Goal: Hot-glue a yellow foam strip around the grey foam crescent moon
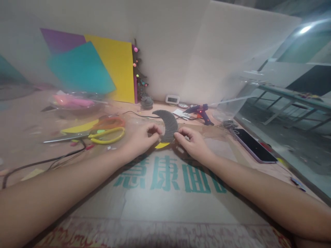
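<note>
Head view: R hand [193, 141] pinches the lower R edge of a ribbed grey crescent [170, 126] btwn thumb & index. L hand [143, 139] is curled just beside the L edge, thumb & index near each other; can't tell if it touches. Crescent is centre, at far end of the printed cardboard [165, 206], tip up & leaning L. Held low by the edge, prob. so its face stays uncovered. Yellow piece [162, 145] shows at its lower end; can't tell if attached.

Glue gun [205, 115], red light on, sits behind R hand, likely for easy reach; yellow-handled scissors [91, 136] lie L, prob. parked off the work spot. Phone [256, 146] lies flat, far R.

Containers: clear plastic one [99, 98] at L, blurred (bag or tub, can't tell), w/ pink & orange stuff inside. Small grey pot-like base [147, 102] at back, w/ beaded stem [137, 75] rising from it.
</note>
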`<state>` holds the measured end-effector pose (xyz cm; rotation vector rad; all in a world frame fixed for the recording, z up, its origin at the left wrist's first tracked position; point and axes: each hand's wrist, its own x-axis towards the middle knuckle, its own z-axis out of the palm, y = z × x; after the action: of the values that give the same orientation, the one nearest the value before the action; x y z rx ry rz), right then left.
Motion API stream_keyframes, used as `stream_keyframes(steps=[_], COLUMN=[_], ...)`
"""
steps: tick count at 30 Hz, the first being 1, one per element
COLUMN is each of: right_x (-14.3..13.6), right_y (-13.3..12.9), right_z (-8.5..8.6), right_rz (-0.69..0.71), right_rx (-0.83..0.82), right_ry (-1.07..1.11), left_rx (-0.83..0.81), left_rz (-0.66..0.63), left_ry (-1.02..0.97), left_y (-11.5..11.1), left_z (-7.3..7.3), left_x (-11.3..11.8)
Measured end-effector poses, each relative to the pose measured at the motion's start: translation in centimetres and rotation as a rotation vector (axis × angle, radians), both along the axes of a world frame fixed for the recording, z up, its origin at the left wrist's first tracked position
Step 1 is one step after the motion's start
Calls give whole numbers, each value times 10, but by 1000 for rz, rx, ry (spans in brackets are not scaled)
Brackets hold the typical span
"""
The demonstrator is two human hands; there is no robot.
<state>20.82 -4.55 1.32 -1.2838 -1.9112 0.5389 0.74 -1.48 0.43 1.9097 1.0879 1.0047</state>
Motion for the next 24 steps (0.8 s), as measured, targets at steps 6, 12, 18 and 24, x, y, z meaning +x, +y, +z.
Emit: stream_keyframes(steps=[6, 12, 18, 24], right_x=[0, -1, -2, 0], right_y=[0, 1, 0, 0], right_z=[-1, -2, -2, -3], right_rz=[18, 28, 50, 45], right_rx=[5, -5, 5, -2], right_ry=[-21, -11, -6, -34], left_rx=[17, -100, -134, -21], left_rz=[-40, -42, -75, -72], left_ry=[-84, -129, -155, -147], left_y=[2, 4, 7, 11], left_z=[-3, -9, -17, -17], left_x=[1, 3, 2, 3])
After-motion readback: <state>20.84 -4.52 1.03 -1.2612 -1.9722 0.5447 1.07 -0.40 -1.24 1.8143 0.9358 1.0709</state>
